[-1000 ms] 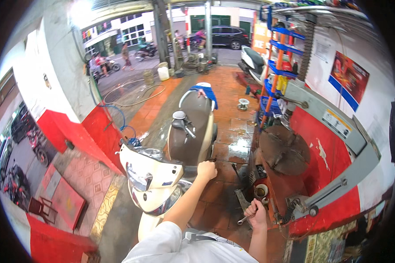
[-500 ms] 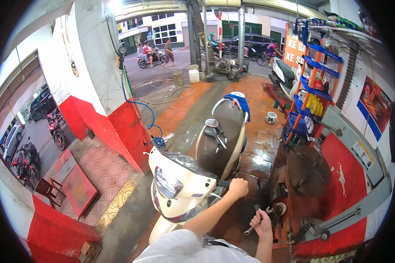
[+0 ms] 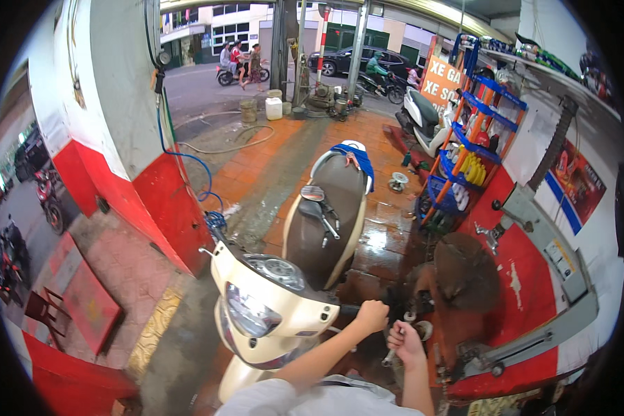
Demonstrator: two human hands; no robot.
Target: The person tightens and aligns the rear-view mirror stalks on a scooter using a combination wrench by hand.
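A cream scooter (image 3: 267,326) stands before me, its headlight end nearest. My left hand (image 3: 373,317) is closed at the end of its black handlebar grip (image 3: 349,310). Close to its right, my right hand (image 3: 405,341) is closed around a metal wrench (image 3: 388,360), whose lower end sticks out below the fingers; the palm hides its middle. Two loose mirrors with metal stems, one plainly a mirror (image 3: 313,193), lie on the brown seat (image 3: 305,243). A blue cloth (image 3: 359,165) hangs over the scooter's tail.
A blue and orange shelf rack (image 3: 473,145) holds bottles at the right. Near it are a grey metal machine arm (image 3: 544,239) and a dark round plate (image 3: 466,272). A blue air hose (image 3: 206,182) hangs by the red and white pillar (image 3: 163,208). Motorbikes pass on the street.
My view has shifted, so the scooter sits farther left. My right hand with the wrench has come closer to my left hand, which stays at the grip. Street traffic has moved.
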